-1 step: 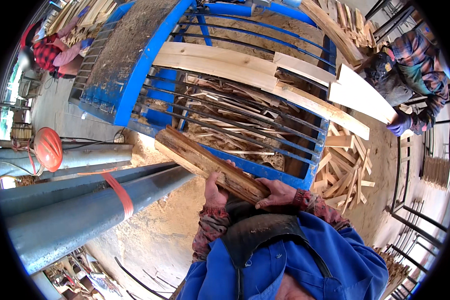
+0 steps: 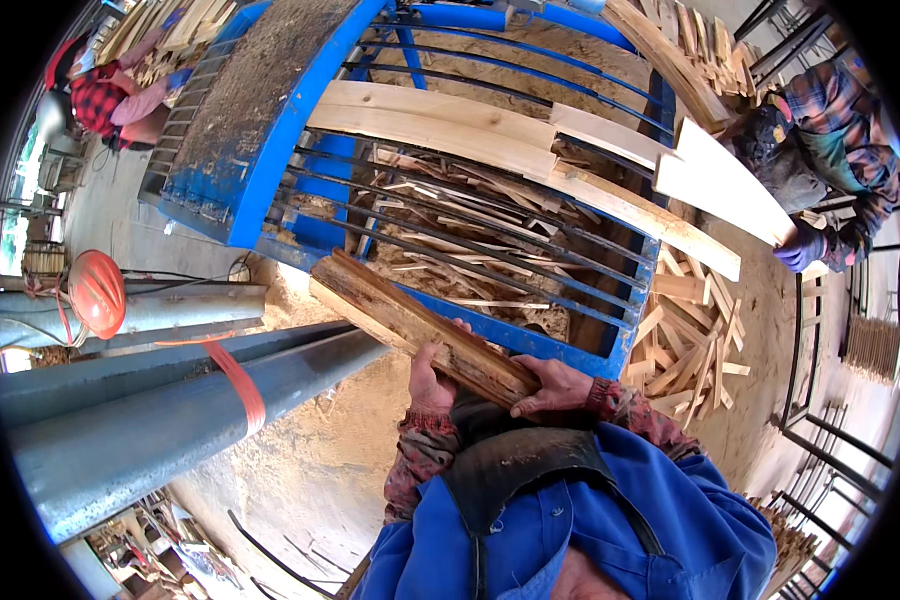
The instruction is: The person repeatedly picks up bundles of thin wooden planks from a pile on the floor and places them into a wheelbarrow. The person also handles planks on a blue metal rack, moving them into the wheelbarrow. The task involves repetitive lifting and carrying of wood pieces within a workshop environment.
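A thick, rough-edged wooden board (image 2: 410, 318), brown along its bark side, is held in front of my body. My left hand (image 2: 433, 383) grips it from beneath near the middle, thumb along the near side. At its right end my right hand (image 2: 558, 384) is closed round it. The board slants from far left to near right, its far end beside the corner of the blue metal frame (image 2: 510, 342). Pale sawn planks (image 2: 440, 125) lie across the dark bars of that frame. A co-worker's gloved hand (image 2: 800, 246) holds a wide pale board (image 2: 715, 185).
Scrap strips (image 2: 470, 235) fill the space under the bars. A heap of offcuts (image 2: 692, 335) lies right of the frame. Grey steel beams (image 2: 190, 420) with an orange strap stand close on my left, near an orange helmet (image 2: 97, 295). Another person (image 2: 105, 105) bends at far left.
My hands and the board stay in place. The co-worker's pale board has shifted very slightly, and the person at far left has moved a little.
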The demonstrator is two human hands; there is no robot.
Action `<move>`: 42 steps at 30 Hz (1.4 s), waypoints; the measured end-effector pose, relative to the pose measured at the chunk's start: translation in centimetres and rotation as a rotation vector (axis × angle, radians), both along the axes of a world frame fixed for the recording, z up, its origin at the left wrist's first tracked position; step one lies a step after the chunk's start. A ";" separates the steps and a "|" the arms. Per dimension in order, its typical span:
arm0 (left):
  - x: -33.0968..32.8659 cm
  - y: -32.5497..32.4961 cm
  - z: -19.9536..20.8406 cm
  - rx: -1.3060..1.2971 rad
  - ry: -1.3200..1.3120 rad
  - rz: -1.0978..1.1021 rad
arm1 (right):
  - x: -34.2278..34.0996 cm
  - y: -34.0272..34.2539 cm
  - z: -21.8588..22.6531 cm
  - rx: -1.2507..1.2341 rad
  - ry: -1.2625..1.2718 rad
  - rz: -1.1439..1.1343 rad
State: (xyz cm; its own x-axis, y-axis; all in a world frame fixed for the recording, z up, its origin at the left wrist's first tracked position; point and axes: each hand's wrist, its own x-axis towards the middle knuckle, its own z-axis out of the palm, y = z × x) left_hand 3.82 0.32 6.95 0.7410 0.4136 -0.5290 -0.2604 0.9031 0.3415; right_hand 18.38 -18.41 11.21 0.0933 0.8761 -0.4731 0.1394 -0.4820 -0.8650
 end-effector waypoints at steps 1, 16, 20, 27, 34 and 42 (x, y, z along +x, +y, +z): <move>-0.2 -0.4 -0.2 0.010 0.029 0.036 | 0.1 -0.3 -0.5 0.005 0.007 0.020; -5.7 -6.5 -4.7 -0.067 0.155 0.165 | -1.9 -3.4 -1.1 -0.080 0.011 0.194; -7.5 -7.9 -5.7 -0.188 0.130 0.160 | -4.0 -3.9 -0.4 -0.131 0.018 0.192; -15.8 -10.9 -9.8 -0.299 0.154 0.253 | -10.6 -4.4 -3.6 -0.107 0.089 0.344; -25.4 -8.9 -6.5 -0.229 0.093 0.588 | -19.8 1.1 -2.3 -0.143 0.072 0.500; -31.7 -11.5 -4.1 -0.171 0.079 1.014 | -27.3 7.5 -5.2 -0.104 0.186 0.751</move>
State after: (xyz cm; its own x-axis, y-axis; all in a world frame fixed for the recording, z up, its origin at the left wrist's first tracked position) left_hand -27.92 -11.13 2.86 0.0457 0.7396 -0.6715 -0.9092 0.3092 0.2787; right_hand -8.90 -10.91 6.03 -0.5962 0.6231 -0.5063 0.3179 -0.3958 -0.8615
